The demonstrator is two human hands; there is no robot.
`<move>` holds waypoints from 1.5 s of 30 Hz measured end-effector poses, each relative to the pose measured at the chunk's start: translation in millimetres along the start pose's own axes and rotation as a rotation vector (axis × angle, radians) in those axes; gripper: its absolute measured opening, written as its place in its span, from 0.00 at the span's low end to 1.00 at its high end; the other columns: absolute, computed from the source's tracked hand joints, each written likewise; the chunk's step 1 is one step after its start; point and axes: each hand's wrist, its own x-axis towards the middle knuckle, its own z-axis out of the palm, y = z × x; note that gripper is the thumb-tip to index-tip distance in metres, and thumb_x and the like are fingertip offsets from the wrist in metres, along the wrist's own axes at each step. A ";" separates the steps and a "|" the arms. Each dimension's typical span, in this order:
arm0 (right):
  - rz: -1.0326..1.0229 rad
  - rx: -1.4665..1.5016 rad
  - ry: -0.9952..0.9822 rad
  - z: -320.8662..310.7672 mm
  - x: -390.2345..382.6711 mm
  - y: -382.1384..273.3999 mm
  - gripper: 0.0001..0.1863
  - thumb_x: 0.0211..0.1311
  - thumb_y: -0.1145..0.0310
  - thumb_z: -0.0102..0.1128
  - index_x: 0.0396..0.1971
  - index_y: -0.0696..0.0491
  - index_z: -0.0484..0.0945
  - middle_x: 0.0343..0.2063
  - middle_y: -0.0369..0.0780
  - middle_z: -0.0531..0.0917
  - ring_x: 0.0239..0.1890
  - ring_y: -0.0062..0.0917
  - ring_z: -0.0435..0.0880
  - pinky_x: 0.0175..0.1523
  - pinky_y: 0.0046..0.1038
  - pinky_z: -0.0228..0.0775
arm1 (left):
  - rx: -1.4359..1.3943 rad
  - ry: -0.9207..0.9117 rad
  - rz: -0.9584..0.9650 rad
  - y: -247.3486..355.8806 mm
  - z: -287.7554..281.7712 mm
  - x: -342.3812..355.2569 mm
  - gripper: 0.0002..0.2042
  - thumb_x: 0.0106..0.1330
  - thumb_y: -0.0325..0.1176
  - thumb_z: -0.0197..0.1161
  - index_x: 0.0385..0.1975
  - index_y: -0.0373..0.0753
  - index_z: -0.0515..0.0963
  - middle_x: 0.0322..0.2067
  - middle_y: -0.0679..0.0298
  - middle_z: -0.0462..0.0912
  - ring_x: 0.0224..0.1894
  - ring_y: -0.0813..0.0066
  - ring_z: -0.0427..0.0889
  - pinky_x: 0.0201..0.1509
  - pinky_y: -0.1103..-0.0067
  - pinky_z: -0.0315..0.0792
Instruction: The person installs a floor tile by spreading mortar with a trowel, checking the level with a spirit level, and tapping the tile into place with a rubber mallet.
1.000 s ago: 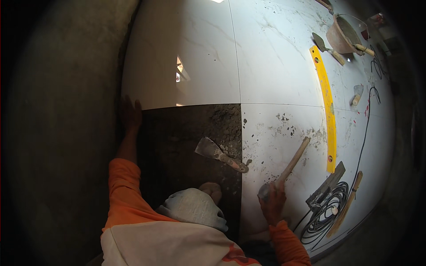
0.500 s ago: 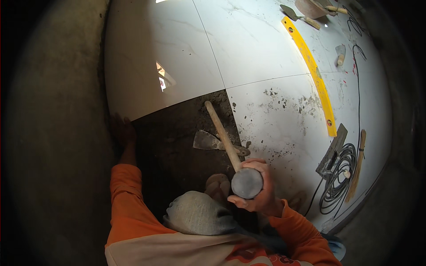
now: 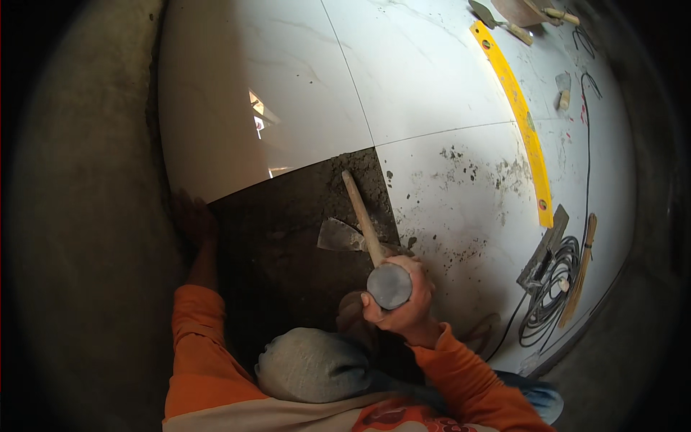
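Observation:
My right hand (image 3: 416,299) is closed round a mallet (image 3: 389,286) close to its grey round head. The mallet's wooden handle points away from me over a patch of dark bare ground (image 3: 266,270). Beneath the handle lies a wide-bladed scraper (image 3: 337,235), its grip partly hidden by my right hand. In shadow at the left, my left hand (image 3: 194,222) rests with fingers stretched out at the near left corner of a large glossy white tile (image 3: 288,93), beside the wall. It holds nothing that I can see.
A yellow spirit level (image 3: 512,97) lies on the tiles at right. Beyond are a trowel (image 3: 482,13), a pan (image 3: 520,10) and a small scraper (image 3: 563,91). A flat trowel (image 3: 541,252), coiled cable (image 3: 543,317) and straw brush (image 3: 579,273) lie nearer. Crumbs dot the right tile.
My right hand and the mallet have shifted slightly left and away from me, covering more of the scraper's grip. The left hand stays at the tile corner. The whole view has shifted a little.

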 end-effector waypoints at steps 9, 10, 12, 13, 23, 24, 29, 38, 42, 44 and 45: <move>0.113 0.110 -0.158 -84.5 -28.2 -58.5 0.34 0.41 0.61 0.77 0.47 0.59 0.71 0.35 0.45 0.81 0.35 0.33 0.84 0.42 0.32 0.78 | 0.014 -0.003 0.035 -15.1 -8.5 -16.6 0.27 0.76 0.45 0.41 0.68 0.36 0.61 0.69 0.47 0.60 0.71 0.49 0.58 0.74 0.58 0.51; 0.100 0.067 -0.219 -91.1 -29.8 -67.7 0.34 0.41 0.60 0.77 0.46 0.59 0.71 0.34 0.46 0.81 0.34 0.34 0.84 0.42 0.32 0.78 | -0.001 -0.005 0.037 -13.4 -8.1 -17.7 0.26 0.76 0.45 0.41 0.68 0.36 0.61 0.69 0.46 0.60 0.71 0.49 0.58 0.74 0.58 0.51; 0.057 0.042 -0.182 -41.5 -8.3 -13.5 0.34 0.40 0.61 0.78 0.46 0.59 0.71 0.34 0.46 0.81 0.34 0.35 0.83 0.42 0.32 0.78 | -0.003 0.018 0.053 -2.9 -6.7 -10.2 0.26 0.75 0.44 0.41 0.68 0.36 0.61 0.69 0.47 0.60 0.71 0.49 0.58 0.74 0.59 0.51; 0.037 -0.006 -0.155 -16.4 -6.4 -1.6 0.33 0.40 0.61 0.78 0.45 0.59 0.71 0.34 0.46 0.81 0.33 0.36 0.83 0.41 0.32 0.78 | -0.020 0.011 0.071 1.5 -1.9 -14.8 0.26 0.75 0.44 0.42 0.68 0.36 0.61 0.69 0.47 0.60 0.71 0.49 0.58 0.74 0.59 0.51; 0.017 0.098 -0.159 -56.0 -12.7 -45.9 0.34 0.36 0.64 0.79 0.45 0.58 0.73 0.36 0.45 0.80 0.34 0.36 0.84 0.39 0.32 0.79 | 0.056 -0.115 -0.045 -0.2 -22.8 -10.0 0.25 0.76 0.42 0.41 0.69 0.37 0.59 0.69 0.48 0.60 0.72 0.51 0.57 0.74 0.60 0.52; 0.077 0.126 -0.172 -74.1 -30.1 -49.6 0.34 0.37 0.62 0.79 0.45 0.60 0.72 0.35 0.46 0.81 0.33 0.33 0.83 0.39 0.31 0.78 | 0.054 -0.096 -0.003 6.0 -19.6 -11.0 0.25 0.76 0.41 0.41 0.69 0.37 0.59 0.69 0.48 0.59 0.72 0.52 0.57 0.74 0.60 0.52; 0.046 -0.061 -0.144 7.3 -13.8 -16.2 0.33 0.41 0.57 0.78 0.44 0.59 0.74 0.33 0.46 0.80 0.30 0.35 0.84 0.36 0.32 0.79 | 0.036 -0.038 0.059 7.1 -2.5 -9.8 0.25 0.76 0.40 0.41 0.70 0.37 0.58 0.69 0.48 0.59 0.72 0.52 0.57 0.74 0.60 0.52; 0.022 0.076 -0.168 -42.1 -8.6 -12.3 0.35 0.39 0.58 0.79 0.47 0.60 0.73 0.35 0.45 0.79 0.34 0.35 0.82 0.41 0.34 0.77 | 0.036 -0.046 -0.014 -10.0 -0.5 -8.4 0.26 0.74 0.40 0.45 0.69 0.37 0.59 0.69 0.46 0.59 0.71 0.50 0.58 0.73 0.60 0.53; 0.050 -0.042 -0.091 -120.2 -30.8 -7.4 0.40 0.40 0.56 0.79 0.50 0.60 0.69 0.39 0.46 0.76 0.38 0.36 0.80 0.45 0.35 0.74 | 0.220 -0.175 -0.152 50.8 2.5 -1.9 0.31 0.74 0.49 0.45 0.70 0.35 0.57 0.72 0.47 0.54 0.74 0.52 0.52 0.74 0.51 0.45; 0.129 -0.160 0.030 -136.0 -34.4 11.7 0.41 0.40 0.57 0.79 0.52 0.59 0.67 0.41 0.47 0.75 0.43 0.37 0.78 0.49 0.36 0.72 | -0.056 -0.189 0.073 125.8 -1.6 -7.0 0.34 0.73 0.54 0.43 0.71 0.35 0.54 0.73 0.48 0.49 0.76 0.54 0.45 0.74 0.48 0.38; 0.083 -0.261 0.062 -138.3 -27.2 32.8 0.41 0.39 0.59 0.79 0.53 0.58 0.66 0.42 0.48 0.74 0.44 0.38 0.77 0.50 0.37 0.71 | -0.087 -0.220 0.154 163.8 -9.8 -4.8 0.36 0.73 0.56 0.42 0.72 0.35 0.53 0.74 0.48 0.47 0.77 0.54 0.42 0.75 0.49 0.36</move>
